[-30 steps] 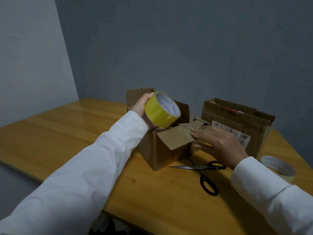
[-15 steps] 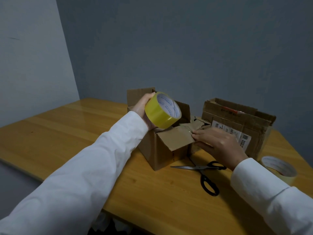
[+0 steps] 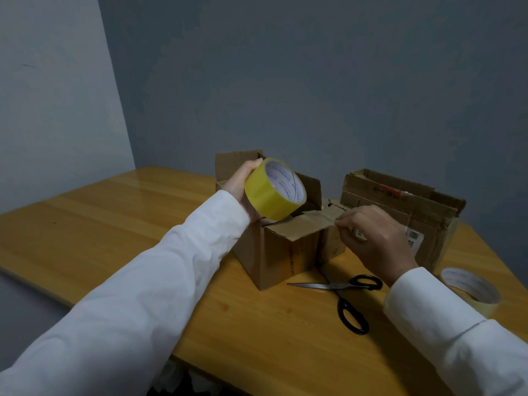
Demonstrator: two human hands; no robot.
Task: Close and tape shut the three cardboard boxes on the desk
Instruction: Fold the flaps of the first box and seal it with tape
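Note:
My left hand (image 3: 243,188) grips a yellow tape roll (image 3: 274,190) above the near cardboard box (image 3: 274,252), whose rear flaps stand upright. At the right edge of that box's folded front flap (image 3: 300,227), my right hand (image 3: 374,238) pinches with curled fingertips; the tape end is too faint to make out. A small box (image 3: 333,244) sits right behind the near one, mostly hidden by it and my right hand. The larger box (image 3: 400,207) stands at the back right with its flaps open.
Black-handled scissors (image 3: 343,295) lie open on the wooden desk (image 3: 114,238) just in front of the near box. A second, paler tape roll (image 3: 468,290) lies at the right edge. Walls close the corner behind the boxes.
My right hand has lifted from lying flat on the front flap to pinching at its right edge. The left hand with the tape roll has barely moved.

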